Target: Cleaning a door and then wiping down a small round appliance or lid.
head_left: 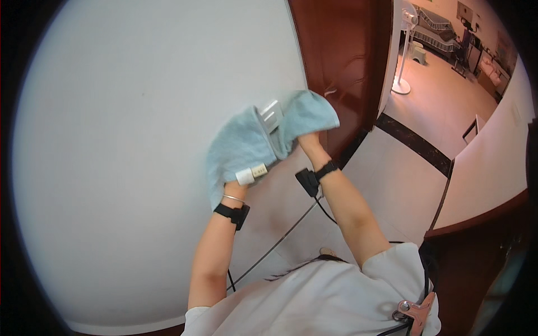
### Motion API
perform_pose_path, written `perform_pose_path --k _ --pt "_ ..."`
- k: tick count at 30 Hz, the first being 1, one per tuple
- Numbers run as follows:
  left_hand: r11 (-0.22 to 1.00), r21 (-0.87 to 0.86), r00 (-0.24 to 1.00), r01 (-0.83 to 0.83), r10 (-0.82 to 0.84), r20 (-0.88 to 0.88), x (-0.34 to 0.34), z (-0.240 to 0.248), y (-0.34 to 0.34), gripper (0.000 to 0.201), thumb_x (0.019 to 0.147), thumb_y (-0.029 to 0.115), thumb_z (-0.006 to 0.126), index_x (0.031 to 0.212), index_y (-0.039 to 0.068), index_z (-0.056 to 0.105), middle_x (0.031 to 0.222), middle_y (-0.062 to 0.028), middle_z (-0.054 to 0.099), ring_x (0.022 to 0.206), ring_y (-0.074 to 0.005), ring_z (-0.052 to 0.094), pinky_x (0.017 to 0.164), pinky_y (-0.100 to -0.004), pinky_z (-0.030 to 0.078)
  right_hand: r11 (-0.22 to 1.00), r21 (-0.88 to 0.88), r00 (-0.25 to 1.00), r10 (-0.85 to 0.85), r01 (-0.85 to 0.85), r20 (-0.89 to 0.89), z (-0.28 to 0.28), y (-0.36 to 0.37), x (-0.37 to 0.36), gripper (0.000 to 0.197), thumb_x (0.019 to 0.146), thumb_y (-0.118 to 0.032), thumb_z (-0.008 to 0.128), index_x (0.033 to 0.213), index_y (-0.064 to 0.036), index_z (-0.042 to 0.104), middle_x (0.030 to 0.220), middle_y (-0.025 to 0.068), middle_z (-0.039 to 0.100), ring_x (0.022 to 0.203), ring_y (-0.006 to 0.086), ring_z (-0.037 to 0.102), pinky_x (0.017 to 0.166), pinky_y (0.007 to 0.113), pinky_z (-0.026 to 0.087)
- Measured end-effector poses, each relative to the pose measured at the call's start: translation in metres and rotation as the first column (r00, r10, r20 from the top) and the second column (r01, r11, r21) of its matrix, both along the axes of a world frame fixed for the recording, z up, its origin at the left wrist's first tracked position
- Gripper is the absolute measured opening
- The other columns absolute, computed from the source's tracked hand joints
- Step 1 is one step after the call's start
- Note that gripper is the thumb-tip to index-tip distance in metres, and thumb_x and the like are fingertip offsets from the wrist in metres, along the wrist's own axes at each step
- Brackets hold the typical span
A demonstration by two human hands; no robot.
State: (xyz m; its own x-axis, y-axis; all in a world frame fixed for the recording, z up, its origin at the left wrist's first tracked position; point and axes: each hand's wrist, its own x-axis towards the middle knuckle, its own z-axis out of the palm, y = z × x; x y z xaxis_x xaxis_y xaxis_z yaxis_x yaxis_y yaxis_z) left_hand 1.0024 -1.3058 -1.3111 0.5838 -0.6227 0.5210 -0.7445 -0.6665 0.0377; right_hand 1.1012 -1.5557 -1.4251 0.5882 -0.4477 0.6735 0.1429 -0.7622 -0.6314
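Note:
A light blue cloth (pixel 241 140) with pale tags on its lower edge drapes over both my hands against the white wall. Between its two raised parts, a white wall switch plate (pixel 272 116) shows. My left hand (pixel 236 189) is under the cloth's left part; only its wrist end shows, with a thin bangle and a black strap below. The cloth's right part covers most of my right hand (pixel 309 141), beside the door frame. Fingers of both hands are hidden, so whether they grip the cloth cannot be seen.
A reddish-brown door (pixel 336 61) with a handle stands just right of the cloth. Beyond the doorway are a white standing fan (pixel 401 85) and a grey sofa (pixel 437 31). A dark threshold strip (pixel 414 143) crosses the tiled floor. Dark brown furniture (pixel 476 252) stands at the lower right.

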Motion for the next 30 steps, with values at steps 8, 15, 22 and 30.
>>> perform_pose_path --k 8,15,22,30 --pt "0.979 0.195 0.979 -0.066 0.101 -0.175 -0.033 -0.036 0.086 0.041 0.082 0.019 0.058 0.122 0.008 0.057 0.122 -0.0141 0.057 0.110 -0.0306 0.054 0.095 -0.0382 0.042 0.956 0.067 0.953 0.290 -0.284 -0.088 -0.052 0.185 -0.089 0.040 0.095 -0.022 0.045 0.130 -0.0016 0.045 0.133 0.0159 0.046 0.123 0.0290 0.043 0.105 0.037 0.035" --pt "0.956 0.280 0.966 -0.085 0.148 -0.212 -0.059 -0.032 0.148 0.040 0.082 0.019 0.058 0.121 0.008 0.058 0.119 -0.0139 0.059 0.107 -0.0308 0.055 0.093 -0.0386 0.043 0.881 -0.097 0.861 0.473 -0.463 0.185 0.031 0.226 -0.144 0.042 0.095 -0.022 0.045 0.131 0.0000 0.043 0.135 0.0153 0.045 0.124 0.0287 0.042 0.106 0.037 0.034" --pt "0.979 0.204 0.988 0.027 0.005 -0.156 -0.047 -0.050 0.099 0.039 0.081 0.019 0.058 0.119 0.008 0.058 0.117 -0.0137 0.060 0.104 -0.0311 0.057 0.091 -0.0390 0.044 0.886 0.151 0.894 0.414 -0.439 0.171 0.005 0.177 -0.159 0.040 0.092 -0.020 0.047 0.127 -0.0007 0.045 0.129 0.0152 0.047 0.118 0.0284 0.045 0.100 0.038 0.037" --pt "0.912 0.409 0.960 -0.026 0.137 -0.244 -0.024 -0.053 -0.045 0.038 0.081 0.018 0.058 0.118 0.009 0.059 0.114 -0.0135 0.062 0.100 -0.0314 0.059 0.089 -0.0395 0.045 0.792 0.534 0.946 0.167 -0.297 0.279 0.007 0.049 -0.097 0.038 0.089 -0.018 0.050 0.123 -0.0019 0.048 0.121 0.0152 0.051 0.110 0.0282 0.049 0.093 0.038 0.041"
